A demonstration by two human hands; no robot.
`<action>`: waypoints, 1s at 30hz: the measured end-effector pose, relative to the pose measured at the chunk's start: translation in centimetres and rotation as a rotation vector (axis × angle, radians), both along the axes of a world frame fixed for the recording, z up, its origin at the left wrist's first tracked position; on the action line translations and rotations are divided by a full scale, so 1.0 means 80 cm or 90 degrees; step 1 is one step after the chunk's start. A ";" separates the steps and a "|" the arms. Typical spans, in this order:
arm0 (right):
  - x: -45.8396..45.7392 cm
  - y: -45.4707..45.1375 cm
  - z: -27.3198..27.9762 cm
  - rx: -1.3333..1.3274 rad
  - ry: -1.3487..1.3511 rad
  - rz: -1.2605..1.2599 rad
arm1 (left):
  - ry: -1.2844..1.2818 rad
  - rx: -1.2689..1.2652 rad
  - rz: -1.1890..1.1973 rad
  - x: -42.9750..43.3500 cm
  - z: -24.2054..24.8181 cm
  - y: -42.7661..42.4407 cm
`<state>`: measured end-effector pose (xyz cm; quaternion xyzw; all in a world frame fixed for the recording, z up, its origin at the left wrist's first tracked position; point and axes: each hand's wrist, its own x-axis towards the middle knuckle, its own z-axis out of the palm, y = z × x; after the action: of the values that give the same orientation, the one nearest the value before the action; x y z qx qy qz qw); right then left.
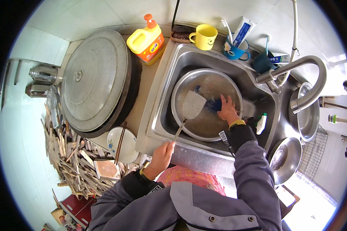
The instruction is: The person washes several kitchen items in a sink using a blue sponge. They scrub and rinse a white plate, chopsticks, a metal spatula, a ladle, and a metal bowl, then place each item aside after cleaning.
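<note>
My left hand grips the handle of a metal wok spatula. Its broad blade lies over the murky water in a round stainless steel basin, which sits inside a steel sink. My right hand reaches into the basin with its fingers spread. Under and beside those fingertips is a dark blue thing, perhaps a cloth, partly under water; I cannot make out its shape. A smaller blue patch shows beyond the blade.
A curved faucet arches at right, beside steel pans. Yellow and blue mugs line the sink's back edge. At left are a detergent bottle, a large lidded wok, a bowl with chopsticks and firewood.
</note>
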<state>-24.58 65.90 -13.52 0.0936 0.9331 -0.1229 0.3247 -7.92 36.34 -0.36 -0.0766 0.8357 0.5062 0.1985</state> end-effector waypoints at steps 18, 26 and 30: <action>0.036 -0.088 0.120 -0.729 0.107 -0.280 | 0.129 -0.159 -0.056 -0.013 -0.012 0.005; 0.005 -0.102 0.065 -0.455 0.341 -0.310 | 0.110 -0.129 -0.137 -0.002 0.010 -0.002; 0.000 -0.053 0.032 -0.420 0.270 -0.289 | 0.100 -0.104 -0.064 0.014 0.013 -0.014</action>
<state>-24.55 61.65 -10.93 0.1602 0.8456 -0.4986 0.1035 -6.82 35.20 0.65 -0.0108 0.8900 0.4303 0.1505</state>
